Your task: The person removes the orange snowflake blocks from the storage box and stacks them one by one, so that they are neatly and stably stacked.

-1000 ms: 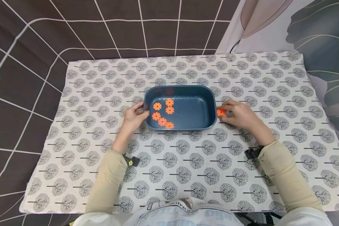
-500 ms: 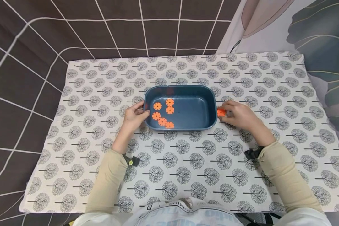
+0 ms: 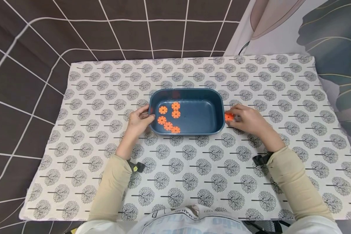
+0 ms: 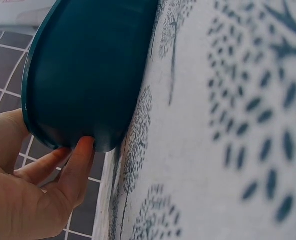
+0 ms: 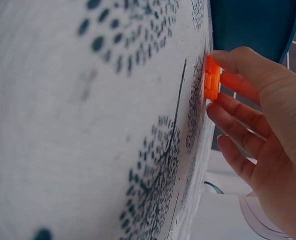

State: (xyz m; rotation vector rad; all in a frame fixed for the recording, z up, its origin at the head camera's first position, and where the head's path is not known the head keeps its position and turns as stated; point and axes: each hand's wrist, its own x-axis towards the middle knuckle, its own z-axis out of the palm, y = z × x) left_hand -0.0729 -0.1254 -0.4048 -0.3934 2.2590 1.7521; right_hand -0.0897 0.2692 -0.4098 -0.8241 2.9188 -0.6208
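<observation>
A dark blue-green plastic basin (image 3: pixel 200 117) sits mid-table in the head view. Several orange notched discs (image 3: pixel 168 125) lie flat in its left half. My left hand (image 3: pixel 136 123) holds the basin's left end: the thumb hooks over the rim and the fingertips press the outer wall (image 4: pixel 88 75). Just outside the basin's right end, my right hand (image 3: pixel 247 119) pinches a small orange notched piece (image 3: pixel 229 116) between thumb and fingers. In the right wrist view this orange piece (image 5: pixel 212 77) looks layered and stands at the cloth; the other fingers are spread loosely beside it.
A white cloth (image 3: pixel 190 167) printed with grey trees covers the table. Behind and to the left hangs a dark curtain (image 3: pixel 128 35) with white grid lines. A patterned curtain (image 3: pixel 333 42) hangs at the right. Both wrists carry black straps (image 3: pixel 261 159).
</observation>
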